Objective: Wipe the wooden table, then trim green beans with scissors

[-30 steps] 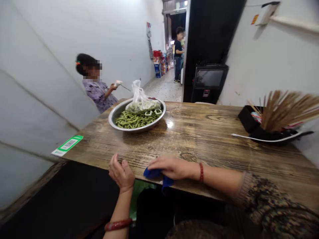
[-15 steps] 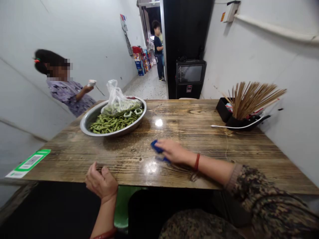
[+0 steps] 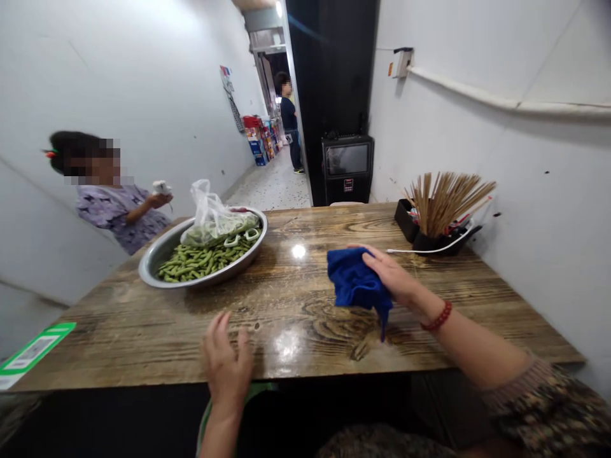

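- right hand: grip pinches blue cloth above counter, right of basin.
- left hand: grip loosely spread, holding nothing.
- from where i stand: spreading the hanging folds flat should even out contact.

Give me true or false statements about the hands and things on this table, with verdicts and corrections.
1. The right hand holds a crumpled blue cloth. True.
2. The left hand also grips the cloth. False: that hand is open, nothing visible in it.
3. The round silver metal basin contains green pods and a translucent white plastic bag. True.
4. The thin brown sticks stand in the basin. False: they stand in a black container on the right side of the brown wooden table.
5. A green-and-white label lies at the table's left end. True.
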The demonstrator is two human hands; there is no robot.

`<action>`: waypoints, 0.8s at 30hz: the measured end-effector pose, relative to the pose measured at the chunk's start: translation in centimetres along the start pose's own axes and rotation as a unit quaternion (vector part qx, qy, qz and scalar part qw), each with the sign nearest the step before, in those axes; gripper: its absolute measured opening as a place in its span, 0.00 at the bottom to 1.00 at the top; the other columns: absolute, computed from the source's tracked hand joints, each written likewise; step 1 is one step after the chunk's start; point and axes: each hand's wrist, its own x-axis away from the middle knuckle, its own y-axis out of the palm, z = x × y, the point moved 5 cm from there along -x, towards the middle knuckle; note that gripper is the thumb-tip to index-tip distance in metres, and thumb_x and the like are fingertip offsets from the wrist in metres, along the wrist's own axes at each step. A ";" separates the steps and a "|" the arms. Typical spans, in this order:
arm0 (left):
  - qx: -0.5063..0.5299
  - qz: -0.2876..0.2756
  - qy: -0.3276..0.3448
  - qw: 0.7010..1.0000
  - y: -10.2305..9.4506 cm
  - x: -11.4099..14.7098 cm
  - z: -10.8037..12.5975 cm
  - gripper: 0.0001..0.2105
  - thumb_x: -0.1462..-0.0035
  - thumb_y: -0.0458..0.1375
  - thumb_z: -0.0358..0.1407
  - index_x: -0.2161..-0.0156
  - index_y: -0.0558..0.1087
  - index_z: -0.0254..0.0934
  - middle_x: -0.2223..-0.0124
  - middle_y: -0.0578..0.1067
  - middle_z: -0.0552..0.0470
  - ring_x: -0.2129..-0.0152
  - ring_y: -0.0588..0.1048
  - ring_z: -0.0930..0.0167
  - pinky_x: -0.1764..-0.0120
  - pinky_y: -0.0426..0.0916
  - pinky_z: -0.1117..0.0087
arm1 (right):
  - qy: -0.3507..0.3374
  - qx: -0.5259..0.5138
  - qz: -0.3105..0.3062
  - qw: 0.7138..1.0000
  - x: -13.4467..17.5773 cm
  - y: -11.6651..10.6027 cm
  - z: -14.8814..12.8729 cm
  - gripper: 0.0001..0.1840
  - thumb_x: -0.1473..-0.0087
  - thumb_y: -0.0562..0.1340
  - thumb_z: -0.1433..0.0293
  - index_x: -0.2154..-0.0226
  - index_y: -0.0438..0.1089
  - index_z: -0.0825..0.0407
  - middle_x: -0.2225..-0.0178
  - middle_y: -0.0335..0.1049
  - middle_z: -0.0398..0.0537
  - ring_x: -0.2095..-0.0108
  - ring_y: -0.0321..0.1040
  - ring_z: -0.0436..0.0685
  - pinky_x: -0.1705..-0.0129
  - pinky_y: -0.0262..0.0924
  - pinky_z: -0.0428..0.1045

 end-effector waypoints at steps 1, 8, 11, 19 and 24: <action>0.000 -0.020 0.016 1.000 0.7 0.1 1.4 0.23 0.39 0.47 0.44 0.44 0.65 0.33 0.44 0.68 0.35 0.46 0.66 0.56 0.44 0.60 0.51 | 0.005 0.056 0.027 0.998 -0.3 -1.6 1.5 0.25 0.35 0.47 0.62 0.38 0.56 0.48 0.49 0.71 0.52 0.51 0.71 0.59 0.47 0.64 0.57; -0.063 -0.090 0.059 0.992 3.6 0.8 3.8 0.24 0.41 0.47 0.48 0.44 0.65 0.37 0.44 0.69 0.37 0.48 0.67 0.53 0.47 0.61 0.48 | 0.003 0.268 -0.022 0.963 0.5 -3.6 8.0 0.31 0.42 0.57 0.57 0.38 0.58 0.49 0.36 0.54 0.58 0.36 0.49 0.66 0.36 0.44 0.66; -0.080 -0.104 0.050 0.990 3.8 0.6 3.3 0.26 0.41 0.45 0.50 0.44 0.65 0.36 0.45 0.69 0.36 0.49 0.68 0.52 0.49 0.63 0.48 | -0.021 0.319 -0.070 0.945 1.8 -0.8 6.9 0.33 0.46 0.62 0.56 0.40 0.61 0.47 0.34 0.50 0.59 0.34 0.42 0.72 0.37 0.41 0.71; -0.131 -0.154 0.050 0.978 3.9 0.9 3.4 0.24 0.39 0.42 0.48 0.45 0.65 0.34 0.44 0.69 0.39 0.49 0.69 0.55 0.48 0.62 0.52 | -0.258 0.149 -0.197 0.934 5.4 6.5 -1.8 0.21 0.49 0.56 0.79 0.54 0.72 0.49 0.53 0.73 0.50 0.52 0.66 0.56 0.48 0.61 0.54; -0.147 -0.159 0.062 0.974 4.1 0.9 2.2 0.24 0.40 0.45 0.47 0.45 0.65 0.34 0.44 0.69 0.39 0.49 0.69 0.56 0.47 0.63 0.54 | -0.231 0.062 -0.029 0.971 -5.2 2.5 -0.8 0.22 0.47 0.54 0.78 0.50 0.68 0.52 0.51 0.72 0.49 0.49 0.67 0.54 0.44 0.59 0.53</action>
